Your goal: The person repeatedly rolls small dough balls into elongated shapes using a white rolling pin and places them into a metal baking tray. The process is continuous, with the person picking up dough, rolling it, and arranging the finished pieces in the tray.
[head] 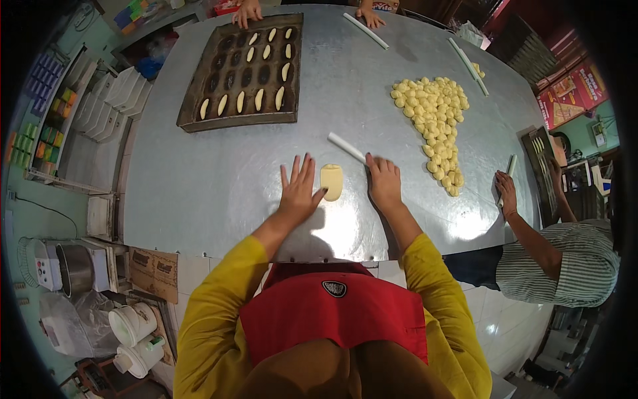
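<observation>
A flat oval of rolled yellow dough [332,183] lies on the metal tabletop, its top end slightly folded. To the left of it is my left hand [298,192], fingers spread, the thumb tip on the dough's lower left edge. My right hand [385,182] is to the right of the dough, fingers curled over the near end of a white rolling pin [345,146]. The pin slants up and left from that hand, apart from the dough. The part under my palm is hidden.
Yellow dough balls [438,124] are heaped to the right. A dark metal baking tray [239,121] holds several shaped dough pieces. Across the metal table [164,174] are another person's hands near a white rod [366,31]. At right, a co-worker's hand [506,192] rests on another pin.
</observation>
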`<control>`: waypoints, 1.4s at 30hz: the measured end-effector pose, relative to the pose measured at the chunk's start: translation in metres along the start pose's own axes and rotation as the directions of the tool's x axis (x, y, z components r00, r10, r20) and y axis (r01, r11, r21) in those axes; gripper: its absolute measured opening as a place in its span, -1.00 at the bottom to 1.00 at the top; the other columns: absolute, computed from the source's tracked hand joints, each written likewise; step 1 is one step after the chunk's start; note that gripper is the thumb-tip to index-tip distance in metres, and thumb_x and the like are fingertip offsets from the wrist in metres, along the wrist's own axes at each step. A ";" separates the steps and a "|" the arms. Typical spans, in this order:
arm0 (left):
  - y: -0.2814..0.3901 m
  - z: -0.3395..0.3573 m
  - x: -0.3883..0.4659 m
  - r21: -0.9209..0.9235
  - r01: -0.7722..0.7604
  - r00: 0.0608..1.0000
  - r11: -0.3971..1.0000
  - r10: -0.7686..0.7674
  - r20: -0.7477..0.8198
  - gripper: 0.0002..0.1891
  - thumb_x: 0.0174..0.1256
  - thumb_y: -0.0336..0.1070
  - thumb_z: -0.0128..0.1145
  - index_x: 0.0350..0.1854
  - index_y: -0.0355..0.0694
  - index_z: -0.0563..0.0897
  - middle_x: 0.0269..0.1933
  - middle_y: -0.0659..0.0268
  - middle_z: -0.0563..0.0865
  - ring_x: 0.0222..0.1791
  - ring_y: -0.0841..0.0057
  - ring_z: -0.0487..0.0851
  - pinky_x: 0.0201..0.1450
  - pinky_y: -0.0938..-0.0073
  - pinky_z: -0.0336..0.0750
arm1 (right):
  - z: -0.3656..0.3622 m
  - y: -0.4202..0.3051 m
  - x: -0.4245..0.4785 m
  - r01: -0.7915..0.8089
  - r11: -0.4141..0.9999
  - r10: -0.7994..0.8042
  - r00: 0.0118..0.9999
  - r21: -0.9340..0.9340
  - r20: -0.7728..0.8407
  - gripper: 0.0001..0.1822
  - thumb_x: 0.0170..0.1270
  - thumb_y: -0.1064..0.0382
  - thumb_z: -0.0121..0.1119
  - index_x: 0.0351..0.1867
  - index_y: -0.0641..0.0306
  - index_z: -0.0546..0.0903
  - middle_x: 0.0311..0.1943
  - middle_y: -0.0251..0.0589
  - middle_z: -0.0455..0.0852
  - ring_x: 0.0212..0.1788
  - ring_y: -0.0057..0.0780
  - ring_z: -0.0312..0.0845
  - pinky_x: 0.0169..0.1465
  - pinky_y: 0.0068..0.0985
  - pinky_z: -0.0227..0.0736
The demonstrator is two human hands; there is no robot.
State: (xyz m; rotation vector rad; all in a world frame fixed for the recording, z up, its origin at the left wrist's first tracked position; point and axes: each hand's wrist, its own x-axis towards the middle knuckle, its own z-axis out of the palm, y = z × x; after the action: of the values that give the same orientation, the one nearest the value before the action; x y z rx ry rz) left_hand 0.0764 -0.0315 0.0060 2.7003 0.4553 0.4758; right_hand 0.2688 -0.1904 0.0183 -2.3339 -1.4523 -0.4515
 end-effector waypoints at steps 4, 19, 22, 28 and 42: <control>0.005 0.007 0.034 0.056 -0.005 0.990 0.998 -0.003 0.142 -0.26 0.36 -0.04 0.05 0.48 -0.33 0.15 0.53 0.06 0.15 0.56 0.08 -0.02 0.49 -0.24 -0.31 | 0.005 -0.035 0.024 0.127 0.953 -0.167 0.978 0.274 0.128 -0.52 0.22 0.31 0.11 0.20 0.34 0.49 0.15 -0.05 0.54 0.22 -0.13 0.40 0.28 -0.20 0.27; 0.009 0.017 0.017 0.001 0.015 0.993 1.000 -0.015 0.116 -0.40 0.39 -0.24 0.02 0.47 -0.18 0.24 0.50 0.21 0.26 0.54 0.14 0.05 0.50 -0.19 -0.26 | 0.023 -0.053 0.000 0.078 0.988 -0.106 0.971 0.136 0.215 -0.50 0.33 0.27 0.04 0.27 0.47 0.39 0.34 0.17 0.35 0.43 0.02 0.17 0.47 -0.14 0.07; 0.005 0.006 -0.007 -0.018 -0.078 0.981 0.997 0.080 0.174 -0.41 0.40 -0.25 0.01 0.47 -0.14 0.25 0.50 0.27 0.27 0.55 0.17 0.06 0.51 -0.18 -0.26 | 0.009 -0.057 -0.030 0.118 0.966 -0.183 0.940 0.228 0.287 -0.46 0.34 0.22 0.05 0.30 0.44 0.38 0.38 0.12 0.30 0.48 -0.03 0.08 0.49 -0.13 0.02; 0.017 -0.031 -0.073 -0.158 -0.095 0.974 0.983 0.124 0.190 -0.47 0.27 -0.40 0.15 0.33 -0.16 0.46 0.34 0.28 0.51 0.50 0.15 0.19 0.51 -0.19 -0.19 | -0.040 -0.063 -0.079 0.277 0.882 -0.372 0.906 0.381 0.202 -0.57 0.24 0.30 0.16 0.15 0.33 0.54 0.16 0.02 0.57 0.35 0.01 0.32 0.40 -0.10 0.20; -0.047 -0.040 -0.079 -0.149 0.265 0.925 0.953 -0.295 -0.241 -0.46 0.28 -0.30 0.14 0.33 -0.24 0.41 0.28 0.12 0.54 0.41 0.08 0.32 0.50 -0.06 -0.05 | 0.006 -0.152 -0.034 0.390 0.887 -0.462 0.732 0.248 0.500 -0.14 0.28 -0.23 0.08 0.41 0.39 0.24 0.47 0.16 0.13 0.52 0.04 -0.03 0.50 -0.08 -0.05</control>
State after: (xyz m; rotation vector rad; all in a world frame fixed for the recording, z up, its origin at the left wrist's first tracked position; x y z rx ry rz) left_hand -0.0211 -0.0076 0.0016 2.4177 0.8476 0.7520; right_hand 0.1179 -0.1523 0.0171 -2.0989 -2.2337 0.2415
